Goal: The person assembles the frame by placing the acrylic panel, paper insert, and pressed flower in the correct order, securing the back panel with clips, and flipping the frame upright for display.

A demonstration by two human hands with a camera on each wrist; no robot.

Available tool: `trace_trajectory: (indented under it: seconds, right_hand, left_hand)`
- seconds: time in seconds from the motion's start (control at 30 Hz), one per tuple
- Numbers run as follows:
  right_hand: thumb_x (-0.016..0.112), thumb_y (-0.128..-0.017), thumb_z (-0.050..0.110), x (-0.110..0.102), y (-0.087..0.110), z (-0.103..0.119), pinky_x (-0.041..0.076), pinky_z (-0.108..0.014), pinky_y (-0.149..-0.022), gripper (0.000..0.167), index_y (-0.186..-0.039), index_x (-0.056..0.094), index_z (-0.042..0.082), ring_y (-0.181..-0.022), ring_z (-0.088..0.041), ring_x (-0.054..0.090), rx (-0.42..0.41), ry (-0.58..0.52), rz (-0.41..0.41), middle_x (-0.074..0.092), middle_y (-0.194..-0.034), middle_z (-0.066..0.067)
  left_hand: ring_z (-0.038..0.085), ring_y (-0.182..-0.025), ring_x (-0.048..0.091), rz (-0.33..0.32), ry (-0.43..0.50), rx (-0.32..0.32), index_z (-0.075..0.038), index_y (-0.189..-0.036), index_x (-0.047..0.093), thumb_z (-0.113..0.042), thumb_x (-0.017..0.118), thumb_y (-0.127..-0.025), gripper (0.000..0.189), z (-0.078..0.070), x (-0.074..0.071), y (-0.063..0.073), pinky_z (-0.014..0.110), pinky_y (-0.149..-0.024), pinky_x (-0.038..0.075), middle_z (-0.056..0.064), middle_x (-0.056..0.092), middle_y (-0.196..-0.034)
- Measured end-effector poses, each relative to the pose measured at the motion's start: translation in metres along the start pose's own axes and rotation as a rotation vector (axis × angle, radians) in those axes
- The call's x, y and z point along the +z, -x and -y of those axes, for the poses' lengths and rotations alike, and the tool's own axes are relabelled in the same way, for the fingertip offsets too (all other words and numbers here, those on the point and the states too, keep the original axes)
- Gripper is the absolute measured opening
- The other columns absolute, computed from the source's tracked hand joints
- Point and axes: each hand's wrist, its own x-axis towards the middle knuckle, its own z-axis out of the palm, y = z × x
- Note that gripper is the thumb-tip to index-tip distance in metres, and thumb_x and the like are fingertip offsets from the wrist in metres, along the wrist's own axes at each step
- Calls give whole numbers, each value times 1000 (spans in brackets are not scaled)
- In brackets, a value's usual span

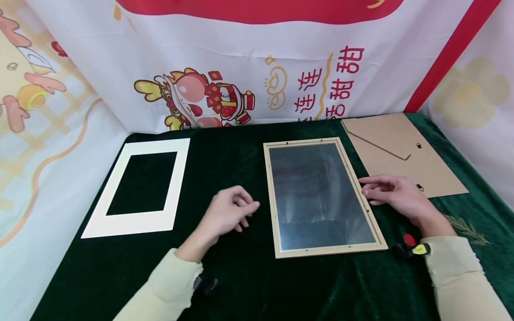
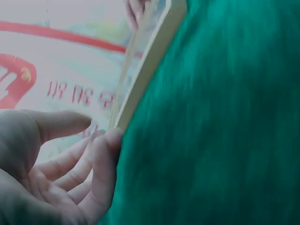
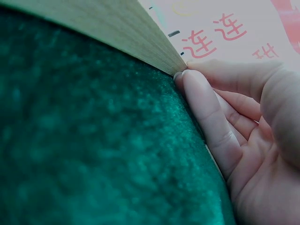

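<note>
A light wooden picture frame with a glass pane lies flat on the dark green cloth. Just off its left side is my left hand, fingers loosely bent and holding nothing. In the left wrist view, the fingertips overlap the end of the frame's wooden edge. My right hand is at the opposite side, with its fingertips against the frame's outer edge. The right wrist view shows the thumb and a finger right at the wooden edge.
A white mat with a rectangular opening lies on the left. At the back right is a brown backing board with a thin rod and small metal fittings. A green sprig and a red flower-like piece lie near the right wrist.
</note>
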Motion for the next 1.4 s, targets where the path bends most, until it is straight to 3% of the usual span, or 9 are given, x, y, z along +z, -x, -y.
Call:
trace_trajectory:
  seconds: [0.17, 0.33, 0.57, 0.77, 0.87, 0.93, 1.1, 1.3, 1.4]
  right_hand:
    - [72, -105, 37, -2, 1, -2, 65, -23, -86, 57, -153, 59, 9, -100, -3, 75, -2, 8, -10, 76, -132, -8]
    - [72, -104, 37, 1, 0, -1, 65, -24, -87, 57, -152, 59, 10, -101, -4, 75, -9, 5, -9, 75, -134, -10]
    - [72, -105, 36, 4, -1, 3, 65, -24, -86, 56, -152, 59, 9, -100, -5, 75, -15, 13, -7, 74, -133, -12]
    - [73, -104, 36, 2, 0, 1, 66, -24, -85, 57, -151, 59, 7, -99, -2, 75, -30, 11, -8, 78, -121, 2]
    - [73, -104, 36, 2, 0, 0, 66, -24, -85, 58, -151, 59, 6, -99, -2, 75, -33, 4, -4, 78, -117, 9]
    - [73, -104, 36, 2, 0, -1, 66, -24, -85, 58, -152, 58, 6, -99, -2, 75, -31, -1, -2, 78, -116, 11]
    - [72, -105, 37, 2, 0, -1, 66, -24, -86, 59, -152, 58, 6, -100, -2, 75, -19, -6, 2, 78, -118, 9]
    - [72, -105, 37, 2, -1, 0, 65, -24, -86, 59, -153, 57, 6, -99, -2, 75, -9, -4, 4, 78, -119, 8]
    - [72, -105, 36, 2, -1, 1, 65, -24, -86, 58, -153, 57, 7, -99, -3, 75, -9, -8, 5, 78, -118, 9]
  left_hand:
    - [21, -72, 73, -84, -20, 27, -9, -112, 69, -29, 70, -106, 21, 11, -44, -3, 33, -61, 63, 13, 76, -99]
    - [15, -76, 75, -265, -50, 58, -4, -119, 68, -34, 69, -107, 32, 35, -93, -1, 31, -63, 65, 18, 77, -106]
    - [12, -82, 73, -476, -217, -89, -4, -130, 66, -39, 64, -109, 41, 76, -164, 12, 27, -65, 64, 20, 72, -121]
    - [27, -99, 67, -598, -326, -237, 1, -132, 62, -35, 61, -108, 43, 106, -211, 24, 27, -67, 54, 21, 65, -127]
    - [38, -111, 58, -620, -360, -322, 5, -134, 58, -32, 62, -107, 46, 115, -225, 30, 35, -75, 47, 27, 60, -132]
    - [45, -117, 55, -613, -382, -361, 9, -136, 55, -29, 63, -106, 50, 119, -231, 33, 45, -80, 50, 32, 56, -136]
    - [54, -126, 44, -606, -425, -421, 15, -146, 46, -20, 64, -102, 59, 123, -233, 36, 65, -100, 46, 41, 42, -146]
    - [63, -144, 30, -622, -446, -479, 16, -154, 36, -21, 63, -101, 70, 124, -233, 36, 69, -116, 34, 47, 34, -152]
    - [64, -146, 29, -613, -459, -492, 16, -156, 33, -21, 63, -101, 73, 123, -235, 37, 69, -120, 33, 47, 35, -154]
